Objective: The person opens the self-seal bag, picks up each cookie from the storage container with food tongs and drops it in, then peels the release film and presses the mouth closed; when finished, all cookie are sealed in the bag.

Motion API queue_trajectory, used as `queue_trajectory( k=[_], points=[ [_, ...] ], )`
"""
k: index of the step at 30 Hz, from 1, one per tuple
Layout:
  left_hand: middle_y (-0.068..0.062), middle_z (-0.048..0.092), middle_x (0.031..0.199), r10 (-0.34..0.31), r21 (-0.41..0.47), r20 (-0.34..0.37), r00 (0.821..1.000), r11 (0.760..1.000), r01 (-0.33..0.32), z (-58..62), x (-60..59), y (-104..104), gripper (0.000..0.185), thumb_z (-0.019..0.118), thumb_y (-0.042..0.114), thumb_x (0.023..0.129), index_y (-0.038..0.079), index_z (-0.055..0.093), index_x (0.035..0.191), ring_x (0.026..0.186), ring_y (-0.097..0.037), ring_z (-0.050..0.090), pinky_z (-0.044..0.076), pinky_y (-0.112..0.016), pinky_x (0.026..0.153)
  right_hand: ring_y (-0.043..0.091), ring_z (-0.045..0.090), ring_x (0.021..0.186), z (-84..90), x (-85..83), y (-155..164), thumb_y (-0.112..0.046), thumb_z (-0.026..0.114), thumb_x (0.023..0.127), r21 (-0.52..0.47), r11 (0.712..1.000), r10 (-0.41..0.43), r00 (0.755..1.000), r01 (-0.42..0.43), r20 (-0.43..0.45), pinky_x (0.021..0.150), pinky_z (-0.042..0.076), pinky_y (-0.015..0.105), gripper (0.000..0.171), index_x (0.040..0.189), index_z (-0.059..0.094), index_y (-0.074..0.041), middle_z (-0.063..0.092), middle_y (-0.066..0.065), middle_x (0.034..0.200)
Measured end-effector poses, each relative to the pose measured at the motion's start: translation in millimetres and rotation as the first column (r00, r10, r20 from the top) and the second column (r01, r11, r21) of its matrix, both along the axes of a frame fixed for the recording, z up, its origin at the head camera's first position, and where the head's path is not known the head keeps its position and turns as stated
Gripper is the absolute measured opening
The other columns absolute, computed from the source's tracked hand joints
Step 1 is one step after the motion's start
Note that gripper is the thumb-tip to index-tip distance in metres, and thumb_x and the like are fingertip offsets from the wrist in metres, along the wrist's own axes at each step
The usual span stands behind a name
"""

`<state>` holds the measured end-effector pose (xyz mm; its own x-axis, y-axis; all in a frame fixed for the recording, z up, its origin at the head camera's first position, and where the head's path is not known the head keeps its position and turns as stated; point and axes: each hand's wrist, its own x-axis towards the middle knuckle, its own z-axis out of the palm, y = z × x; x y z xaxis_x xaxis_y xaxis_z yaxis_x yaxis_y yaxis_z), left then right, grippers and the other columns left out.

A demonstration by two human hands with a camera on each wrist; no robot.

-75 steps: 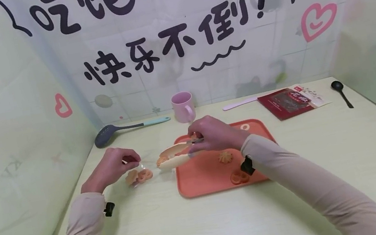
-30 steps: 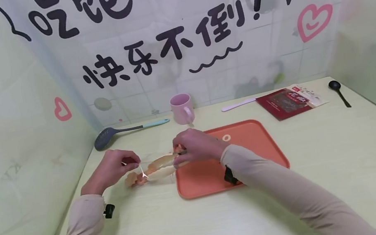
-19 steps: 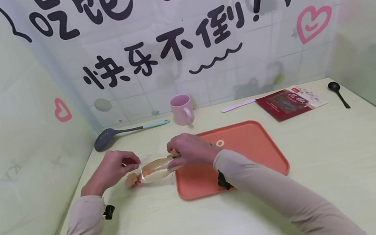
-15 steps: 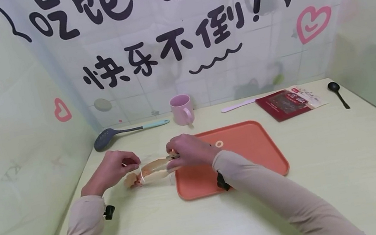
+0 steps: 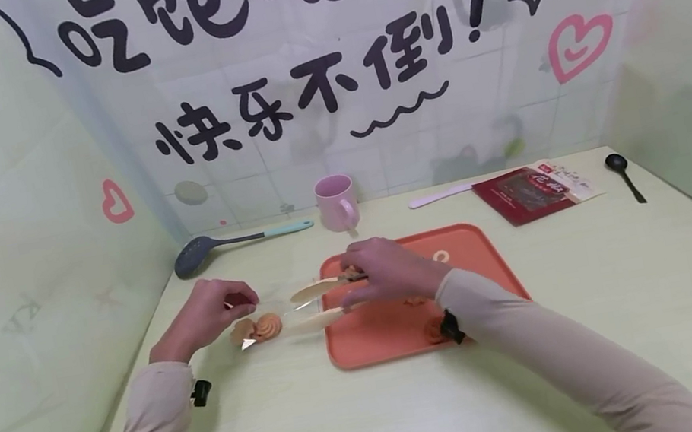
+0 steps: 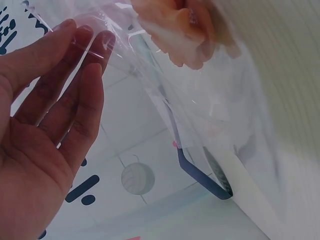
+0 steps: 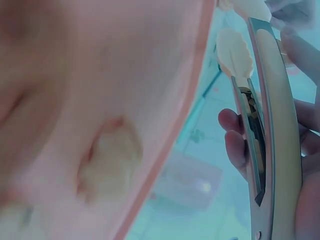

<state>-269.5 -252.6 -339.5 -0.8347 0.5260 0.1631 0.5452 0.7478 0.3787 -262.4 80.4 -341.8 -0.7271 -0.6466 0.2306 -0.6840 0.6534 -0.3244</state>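
Observation:
My left hand point(image 5: 206, 314) pinches the edge of a clear plastic bag point(image 6: 200, 105) at the left of the table. Inside the bag are a swirled cookie point(image 5: 268, 326) and a paler cookie point(image 5: 242, 331) beside it; a ruffled cookie edge shows large in the left wrist view. My right hand point(image 5: 386, 270) grips metal food tongs with cream tips point(image 5: 313, 290). The tips stand apart between bag and tray, with nothing between them. Under my right hand lies an orange tray point(image 5: 377, 353). On it are a pale ring point(image 5: 440, 256) and a reddish-brown cookie point(image 5: 434, 330), partly hidden by the wrist.
Along the back stand a slotted spoon point(image 5: 196, 254) with a teal handle end, a pink mug point(image 5: 337, 206), a pink-handled utensil point(image 5: 440, 195), a red food packet point(image 5: 525, 192) and a black spoon point(image 5: 618, 164). Printed walls close in the back and both sides.
The tongs moved left into the bag with an orange cookie, then drew back right with tips apart. The swirled cookie now lies in the bag. My left hand has stayed at the bag.

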Motion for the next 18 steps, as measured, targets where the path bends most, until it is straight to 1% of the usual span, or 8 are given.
queue_trajectory(
  k=[2, 4, 8, 14, 18],
  points=[
    [0.0, 0.076, 0.084, 0.003, 0.001, 0.006, 1.0, 1.0, -0.003, -0.4, -0.2, -0.1, 0.006, 0.077, 0.004, 0.086, 0.007, 0.076, 0.092, 0.077, -0.008, 0.068, 0.056, -0.022, 0.072, 0.015, 0.057, 0.078, 3.0, 4.3, 13.7, -0.052, 0.08, 0.081, 0.011, 1.0, -0.017, 1.0, 0.017, -0.006, 0.07, 0.048, 0.028, 0.052, 0.109, 0.071, -0.01, 0.068, 0.006, 0.094],
    [0.0, 0.076, 0.084, 0.004, 0.0, 0.008, 1.0, 1.0, -0.004, -0.1, -0.7, -0.3, 0.007, 0.077, 0.004, 0.086, 0.007, 0.076, 0.092, 0.077, -0.008, 0.067, 0.055, -0.022, 0.072, 0.016, 0.06, 0.079, 5.3, 8.0, 27.9, -0.053, 0.08, 0.08, 0.017, 0.999, -0.037, 0.999, 0.037, -0.03, 0.071, 0.05, 0.028, 0.055, 0.112, 0.071, -0.009, 0.068, 0.004, 0.095],
    [0.0, 0.076, 0.085, 0.009, -0.002, 0.008, 1.0, 1.0, -0.009, 1.6, -0.4, -1.2, 0.008, 0.077, 0.003, 0.086, 0.006, 0.076, 0.093, 0.078, -0.009, 0.067, 0.055, -0.022, 0.072, 0.019, 0.065, 0.083, 8.6, 16.2, 56.2, -0.053, 0.079, 0.081, 0.019, 0.998, -0.065, 0.996, 0.067, -0.065, 0.073, 0.053, 0.029, 0.055, 0.113, 0.07, -0.009, 0.068, 0.002, 0.097],
    [0.0, 0.075, 0.085, 0.018, 0.003, 0.012, 1.0, 1.0, -0.018, 0.4, 0.6, -1.1, 0.007, 0.077, 0.005, 0.086, 0.007, 0.077, 0.093, 0.077, -0.007, 0.067, 0.055, -0.021, 0.073, 0.014, 0.063, 0.08, 6.9, 26.3, 94.7, -0.051, 0.081, 0.08, 0.019, 0.995, -0.099, 0.99, 0.102, -0.104, 0.071, 0.053, 0.029, 0.052, 0.11, 0.07, -0.011, 0.068, -0.001, 0.094],
    [-0.001, 0.075, 0.085, 0.019, 0.007, 0.028, 0.999, 1.0, -0.019, 1.1, 1.0, -1.9, 0.008, 0.076, 0.004, 0.087, 0.006, 0.077, 0.094, 0.078, -0.008, 0.067, 0.055, -0.021, 0.073, 0.011, 0.063, 0.081, 6.5, 30.0, 115.5, -0.05, 0.083, 0.077, 0.023, 0.992, -0.122, 0.986, 0.125, -0.113, 0.074, 0.055, 0.03, 0.051, 0.109, 0.071, -0.012, 0.07, -0.002, 0.096]
  ],
)
